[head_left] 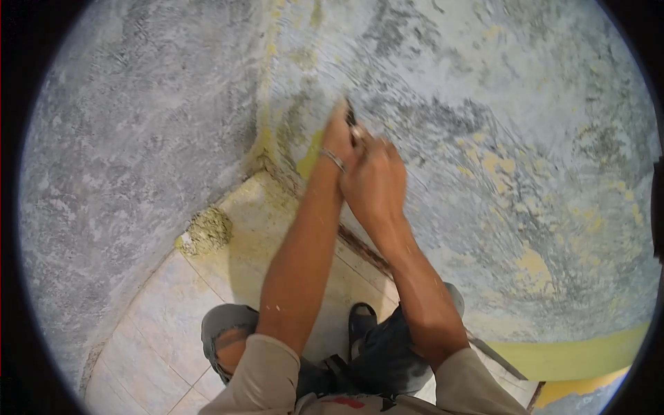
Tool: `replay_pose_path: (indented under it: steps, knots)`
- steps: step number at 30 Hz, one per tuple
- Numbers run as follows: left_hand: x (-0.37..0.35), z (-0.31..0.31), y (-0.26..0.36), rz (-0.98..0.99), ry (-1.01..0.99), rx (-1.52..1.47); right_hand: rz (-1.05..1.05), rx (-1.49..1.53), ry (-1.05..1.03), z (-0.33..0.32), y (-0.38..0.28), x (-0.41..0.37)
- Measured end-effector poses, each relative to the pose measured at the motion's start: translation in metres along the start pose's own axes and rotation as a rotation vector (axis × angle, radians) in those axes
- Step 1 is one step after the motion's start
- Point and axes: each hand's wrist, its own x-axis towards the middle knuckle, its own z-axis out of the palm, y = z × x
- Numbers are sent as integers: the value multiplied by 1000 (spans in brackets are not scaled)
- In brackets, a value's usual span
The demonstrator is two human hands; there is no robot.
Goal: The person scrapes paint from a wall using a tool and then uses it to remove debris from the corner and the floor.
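Observation:
Both of my hands are together in front of the scraped wall (449,90), near its corner. My left hand (338,138), with a bracelet at the wrist, is closed round a small dark tool (351,113) whose tip shows above the fingers. Close against it on the right, my right hand (375,176) is closed too, on the lower part of the same tool. Most of the tool is hidden by the fingers. A patch of yellow-green paint (311,158) shows on the wall just left of my left wrist.
A grey wall (138,104) meets the scraped wall at the corner. Below are floor tiles (159,304) with a pile of yellowish scrapings (207,232). My bent knees and a dark sandal (362,321) are underneath. A yellow-green band (581,356) runs along the lower right.

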Motion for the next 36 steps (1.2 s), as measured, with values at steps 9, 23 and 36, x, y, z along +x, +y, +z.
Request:
replay_pose_path:
  steps: [9,23,36]
  knots:
    - [-36,22,-64,-94,35,175,147,58,126,-62,14,-52]
    - [1,-39,-32,-251,-73,90,139,-5,-51,0,8,-39]
    - [34,-60,-10,-175,-74,48,65,17,-90,22,11,-26]
